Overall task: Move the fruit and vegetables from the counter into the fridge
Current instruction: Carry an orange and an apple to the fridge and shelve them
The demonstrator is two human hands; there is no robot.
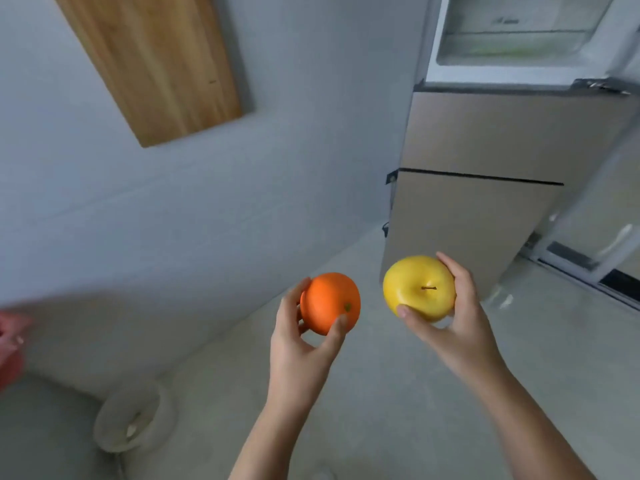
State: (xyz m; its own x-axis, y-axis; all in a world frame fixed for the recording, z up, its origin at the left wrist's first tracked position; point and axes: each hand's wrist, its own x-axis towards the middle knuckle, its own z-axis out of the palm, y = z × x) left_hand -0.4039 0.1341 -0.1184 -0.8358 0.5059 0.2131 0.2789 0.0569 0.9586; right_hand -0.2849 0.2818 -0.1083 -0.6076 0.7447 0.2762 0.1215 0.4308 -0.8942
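My left hand [303,344] grips an orange [329,303] with thumb and fingers curled round it. My right hand [457,320] holds a yellow apple [417,287], its stem facing me. Both fruits are held in the air above the floor, side by side and apart. The fridge [485,140] stands ahead at the upper right, beige-fronted, with its top compartment [512,32] open and white shelves showing inside. The two lower beige doors look closed.
A white bin [133,419] stands on the floor at lower left by the grey wall. A wooden cabinet [156,64] hangs on the wall at upper left. A blurred red object [10,344] shows at the left edge. A sliding door track [581,268] runs at right.
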